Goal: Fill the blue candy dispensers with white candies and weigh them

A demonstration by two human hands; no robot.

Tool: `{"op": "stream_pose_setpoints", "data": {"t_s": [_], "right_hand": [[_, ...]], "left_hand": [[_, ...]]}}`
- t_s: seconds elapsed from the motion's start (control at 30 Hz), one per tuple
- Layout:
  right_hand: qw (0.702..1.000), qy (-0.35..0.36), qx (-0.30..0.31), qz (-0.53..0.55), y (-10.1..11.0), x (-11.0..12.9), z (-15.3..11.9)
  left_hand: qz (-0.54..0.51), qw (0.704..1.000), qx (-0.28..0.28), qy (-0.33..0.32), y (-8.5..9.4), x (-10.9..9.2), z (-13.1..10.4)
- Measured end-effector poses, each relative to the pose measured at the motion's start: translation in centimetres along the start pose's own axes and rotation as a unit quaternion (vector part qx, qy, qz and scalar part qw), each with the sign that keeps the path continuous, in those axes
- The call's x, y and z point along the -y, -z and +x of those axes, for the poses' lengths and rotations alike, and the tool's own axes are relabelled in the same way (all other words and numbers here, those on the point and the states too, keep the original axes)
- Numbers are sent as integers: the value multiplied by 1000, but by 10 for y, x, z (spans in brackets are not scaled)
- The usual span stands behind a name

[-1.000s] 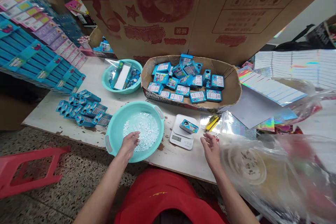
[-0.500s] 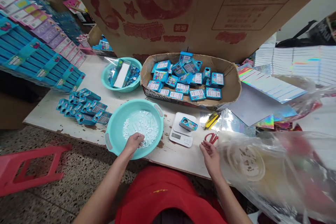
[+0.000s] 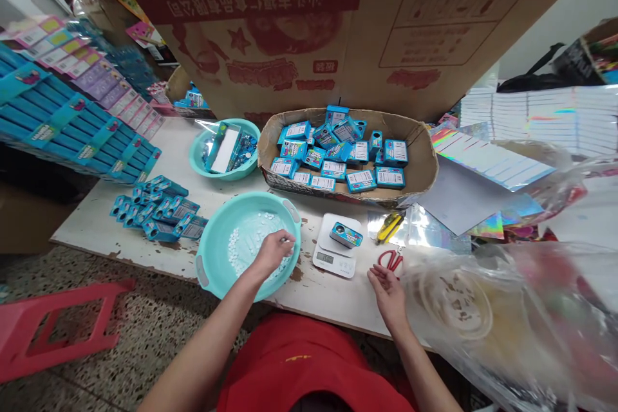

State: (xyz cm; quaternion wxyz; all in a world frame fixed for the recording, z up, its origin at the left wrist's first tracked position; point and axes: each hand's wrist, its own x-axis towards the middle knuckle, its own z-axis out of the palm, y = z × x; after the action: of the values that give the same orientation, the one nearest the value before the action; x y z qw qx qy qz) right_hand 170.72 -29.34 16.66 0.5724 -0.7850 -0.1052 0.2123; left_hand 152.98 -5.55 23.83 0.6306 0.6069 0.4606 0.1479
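Observation:
My left hand point(image 3: 275, 252) is over the right part of a teal basin point(image 3: 215, 225), its fingers pinched together around small white pieces that barely show. More white pieces point(image 3: 236, 251) lie scattered on the basin's floor. Right of the basin, a white digital scale point(image 3: 333, 265) carries one small blue box point(image 3: 346, 235) with a round opening on its face. My right hand point(image 3: 389, 293) rests by the table's front edge, holding nothing, its fingers loosely curled and apart. Just beyond its fingertips lie red-handled scissors point(image 3: 393, 261), with a yellow cutter point(image 3: 390, 228) behind them.
A cut-down carton point(image 3: 420, 180) of blue boxes stands behind the scale. Stacked blue boxes point(image 3: 159, 209) sit left of the basin; a smaller teal bowl point(image 3: 232, 175) is behind. Clear plastic bags point(image 3: 483, 309) crowd the right. A red stool point(image 3: 62, 328) stands on the floor.
My left hand has risen from the white pieces and moved right, toward the basin's right rim, fingers closed. My right hand stays almost in place. The view has tilted slightly.

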Motion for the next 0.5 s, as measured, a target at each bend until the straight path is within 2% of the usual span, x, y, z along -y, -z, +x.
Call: {"op": "stream_pose_setpoints", "data": {"t_s": [0.1, 0.17, 0.23, 0.3, 0.37, 0.5], "right_hand": [[1000, 2, -2, 8, -1, 2, -1], [1000, 4, -1, 12, 0, 3, -3], [1000, 6, -4, 14, 1, 3, -6], [1000, 6, -8, 17, 2, 2, -8], [1000, 4, -11, 19, 3, -1, -11], [1000, -8, -14, 18, 5, -5, -11]], "left_hand": [[152, 977, 76, -127, -40, -38, 18], [264, 940, 101, -192, -64, -55, 27], [350, 902, 122, -220, -80, -62, 34], [398, 877, 141, -228, -89, -63, 38], [415, 866, 150, -235, -94, -61, 40], [381, 880, 140, -247, -94, -62, 44]]}}
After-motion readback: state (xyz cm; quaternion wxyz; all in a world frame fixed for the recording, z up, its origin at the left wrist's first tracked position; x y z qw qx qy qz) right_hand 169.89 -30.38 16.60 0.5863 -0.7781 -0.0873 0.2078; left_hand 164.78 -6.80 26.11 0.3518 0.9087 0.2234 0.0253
